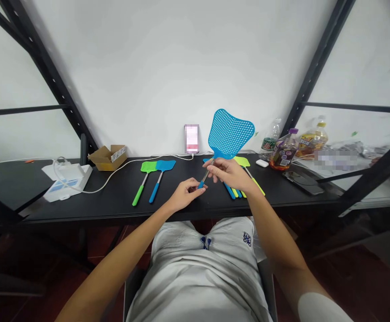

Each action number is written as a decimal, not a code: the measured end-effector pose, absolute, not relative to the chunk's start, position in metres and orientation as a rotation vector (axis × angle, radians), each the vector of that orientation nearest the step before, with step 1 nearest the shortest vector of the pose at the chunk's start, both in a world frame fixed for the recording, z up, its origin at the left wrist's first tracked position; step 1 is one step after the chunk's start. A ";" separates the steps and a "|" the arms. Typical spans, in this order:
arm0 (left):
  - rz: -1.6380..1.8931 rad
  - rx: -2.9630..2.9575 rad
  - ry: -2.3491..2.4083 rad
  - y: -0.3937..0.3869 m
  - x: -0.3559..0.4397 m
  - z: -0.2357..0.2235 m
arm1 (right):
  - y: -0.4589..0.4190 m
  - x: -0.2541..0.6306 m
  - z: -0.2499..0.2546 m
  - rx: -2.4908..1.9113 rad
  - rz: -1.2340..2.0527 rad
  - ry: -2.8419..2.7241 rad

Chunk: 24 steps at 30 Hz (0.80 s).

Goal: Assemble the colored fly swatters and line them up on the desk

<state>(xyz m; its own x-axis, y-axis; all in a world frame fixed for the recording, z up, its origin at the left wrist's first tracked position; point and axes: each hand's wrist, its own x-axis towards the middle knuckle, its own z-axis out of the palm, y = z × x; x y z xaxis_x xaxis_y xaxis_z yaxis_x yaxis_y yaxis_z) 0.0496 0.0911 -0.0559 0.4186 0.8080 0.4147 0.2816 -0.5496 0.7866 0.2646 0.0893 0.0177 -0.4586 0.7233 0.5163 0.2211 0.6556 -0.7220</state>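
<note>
Swatter (226, 142) is held above the table (114, 206), head (232, 133) up and rightward, long axis slanting down-left to the handle (201, 184), right hand (231, 173) grasping the shaft (205, 176), left hand (185, 195) pinching the handle, its lower end hidden by fingers.

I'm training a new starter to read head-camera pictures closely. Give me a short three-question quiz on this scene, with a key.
1. Multiple choice: what colour is the head of the raised fly swatter?
A) green
B) yellow
C) blue

2. True or false: in this view, the cardboard box is left of the upright phone.

3. Fill in the blank: the swatter's metal shaft is held by the person's own ____ hand.

Key:
1. C, blue.
2. True.
3. Right; the right hand is on the shaft, while the left hand is lower, at the handle.
</note>
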 end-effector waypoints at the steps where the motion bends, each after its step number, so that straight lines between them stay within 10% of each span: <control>1: 1.082 2.050 0.923 0.091 0.049 -0.056 | 0.090 0.264 0.017 -0.728 0.723 -2.010; 24: 1.034 1.822 0.892 0.091 0.053 -0.059 | 0.063 0.270 0.041 -0.524 0.390 -2.115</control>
